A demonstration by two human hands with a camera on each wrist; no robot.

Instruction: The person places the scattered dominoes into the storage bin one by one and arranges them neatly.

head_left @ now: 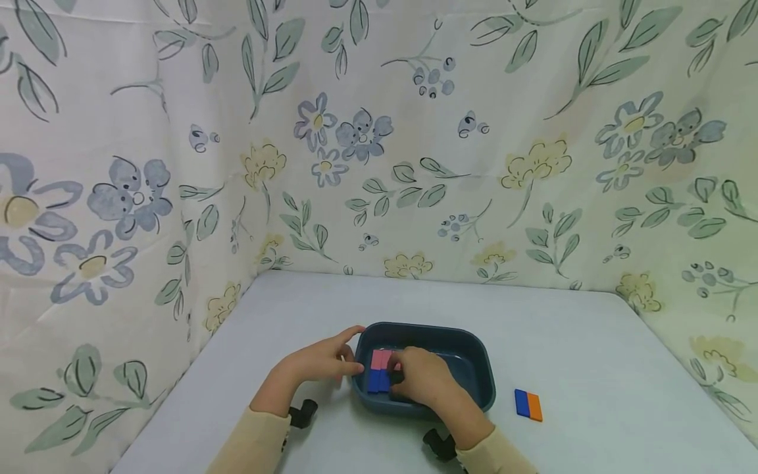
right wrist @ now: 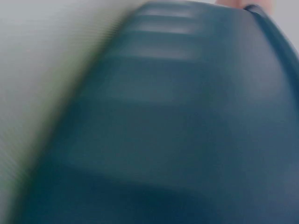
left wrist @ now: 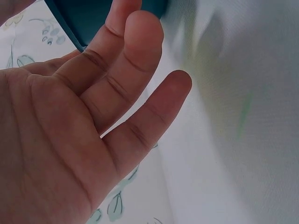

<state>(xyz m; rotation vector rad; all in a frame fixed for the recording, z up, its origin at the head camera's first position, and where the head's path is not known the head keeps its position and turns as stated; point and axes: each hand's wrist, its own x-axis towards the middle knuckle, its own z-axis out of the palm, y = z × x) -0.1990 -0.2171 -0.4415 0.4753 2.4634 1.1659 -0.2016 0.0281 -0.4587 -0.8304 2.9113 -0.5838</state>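
Observation:
A dark teal rectangular tub [head_left: 482, 349] stands on the white table. Inside, near its left end, flat two-colour tiles [head_left: 379, 380] lie side by side, pink above and blue below. My left hand [head_left: 320, 359] touches the tub's left rim with finger and thumb spread; in the left wrist view its other fingers are loosely bent and hold nothing. Reaching over the near rim, my right hand [head_left: 423, 376] has its fingertips curled round a tile beside the others, mostly covered by the hand. Only the tub's outer wall [right wrist: 154, 121] fills the blurred right wrist view.
A blue and orange tile [head_left: 528, 405] lies on the table [head_left: 592, 368], right of the tub. Floral cloth [head_left: 414, 131] hangs behind the table and along both sides. Black wrist camera mounts [head_left: 303, 413] stick out below the sleeves.

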